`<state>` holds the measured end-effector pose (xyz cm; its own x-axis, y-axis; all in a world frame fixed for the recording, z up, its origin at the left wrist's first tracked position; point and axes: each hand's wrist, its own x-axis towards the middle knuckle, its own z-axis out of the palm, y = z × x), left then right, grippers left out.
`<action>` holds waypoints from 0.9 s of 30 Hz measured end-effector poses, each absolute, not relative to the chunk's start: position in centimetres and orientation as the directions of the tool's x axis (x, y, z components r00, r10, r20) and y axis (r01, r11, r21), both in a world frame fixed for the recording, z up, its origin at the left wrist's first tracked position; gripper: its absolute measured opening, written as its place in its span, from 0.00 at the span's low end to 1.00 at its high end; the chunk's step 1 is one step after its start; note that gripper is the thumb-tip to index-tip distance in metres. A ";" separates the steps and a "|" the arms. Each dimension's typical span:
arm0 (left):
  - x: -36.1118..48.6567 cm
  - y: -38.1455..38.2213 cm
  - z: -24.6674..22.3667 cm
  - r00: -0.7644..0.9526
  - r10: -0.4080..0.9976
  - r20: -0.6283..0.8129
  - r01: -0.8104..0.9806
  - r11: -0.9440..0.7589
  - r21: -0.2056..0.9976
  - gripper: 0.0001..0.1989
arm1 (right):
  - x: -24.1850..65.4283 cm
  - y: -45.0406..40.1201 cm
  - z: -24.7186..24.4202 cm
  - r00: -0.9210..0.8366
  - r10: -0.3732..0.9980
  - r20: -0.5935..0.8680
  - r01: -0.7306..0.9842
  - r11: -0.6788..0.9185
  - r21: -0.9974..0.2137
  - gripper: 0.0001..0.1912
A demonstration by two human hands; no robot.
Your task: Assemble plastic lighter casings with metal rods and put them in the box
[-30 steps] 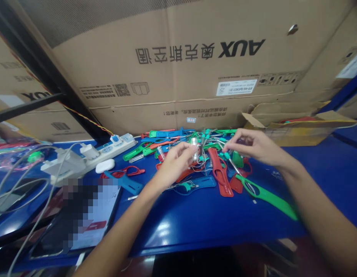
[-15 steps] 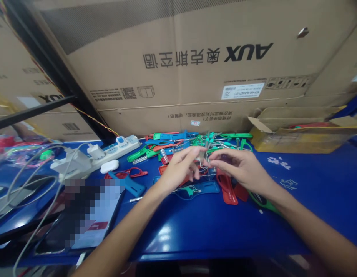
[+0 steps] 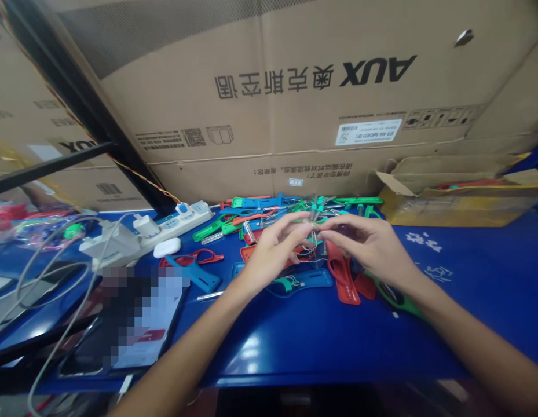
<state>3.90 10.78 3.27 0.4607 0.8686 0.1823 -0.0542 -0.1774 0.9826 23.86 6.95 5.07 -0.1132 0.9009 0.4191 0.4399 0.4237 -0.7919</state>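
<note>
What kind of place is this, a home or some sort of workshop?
Probably a small workshop or assembly bench: coloured plastic parts lie heaped with loose wires on a blue tabletop, beside a power strip, with a large AUX carton standing behind.

My bare right hand (image 3: 373, 246), well apart from my bare left hand (image 3: 273, 249) a second ago, now has its fingertips just beside the left's, and my forearm now covers much of the long green plastic piece (image 3: 395, 299).
</note>
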 end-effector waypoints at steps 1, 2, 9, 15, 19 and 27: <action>3.9 10.7 3.3 0.460 0.870 0.180 -0.058 -0.173 0.983 0.21 | 23.8 6.9 5.2 -0.106 0.898 0.426 0.443 0.426 -0.789 0.09; 4.0 10.7 3.3 0.459 0.870 0.179 -0.062 -0.169 0.984 0.21 | 23.7 6.8 5.3 -0.102 0.900 0.423 0.442 0.422 -0.791 0.10; 4.2 10.8 2.6 0.444 0.871 0.209 -0.049 -0.210 0.977 0.20 | 23.3 6.4 5.3 -0.099 0.910 0.403 0.451 0.402 -0.797 0.10; 3.9 11.0 3.5 0.361 0.910 0.206 -0.030 -0.210 0.977 0.19 | 24.3 7.0 5.2 -0.276 0.900 0.337 0.479 0.433 -0.764 0.12; 3.6 11.3 3.9 0.287 0.936 0.205 -0.042 -0.202 0.979 0.18 | 25.1 7.1 5.1 -0.664 0.748 -0.001 0.521 0.462 -0.717 0.14; 3.6 11.2 3.8 0.306 0.928 0.210 -0.016 -0.216 0.976 0.18 | 20.5 4.4 2.7 -0.889 0.444 -0.114 0.395 0.615 -0.682 0.19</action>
<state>3.61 11.16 3.83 0.3064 0.9285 0.2099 -0.0159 -0.2155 0.9764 20.49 4.37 2.75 -0.8886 0.4442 -0.1143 0.3953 0.6150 -0.6823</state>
